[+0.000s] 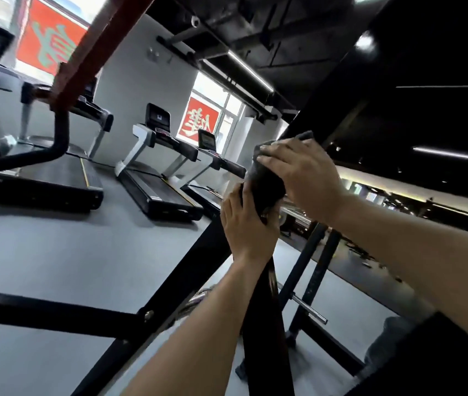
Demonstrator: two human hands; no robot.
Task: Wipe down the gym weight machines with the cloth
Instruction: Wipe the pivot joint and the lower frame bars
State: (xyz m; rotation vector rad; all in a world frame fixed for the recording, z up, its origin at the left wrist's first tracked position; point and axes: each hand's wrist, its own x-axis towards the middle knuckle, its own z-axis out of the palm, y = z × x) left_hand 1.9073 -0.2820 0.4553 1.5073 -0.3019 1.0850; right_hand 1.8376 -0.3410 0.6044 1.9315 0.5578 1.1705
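Note:
A dark cloth is wrapped around a black steel post of the weight machine, near where the post meets a slanted black beam. My right hand lies over the top of the cloth, fingers curled around it against the frame. Just below, my left hand grips the cloth's lower end and the post. The camera is tilted, so the room looks slanted.
Three treadmills stand in a row on the grey floor at left. A red bar with a black curved handle crosses the upper left. A rack upright with a chrome peg stands at right.

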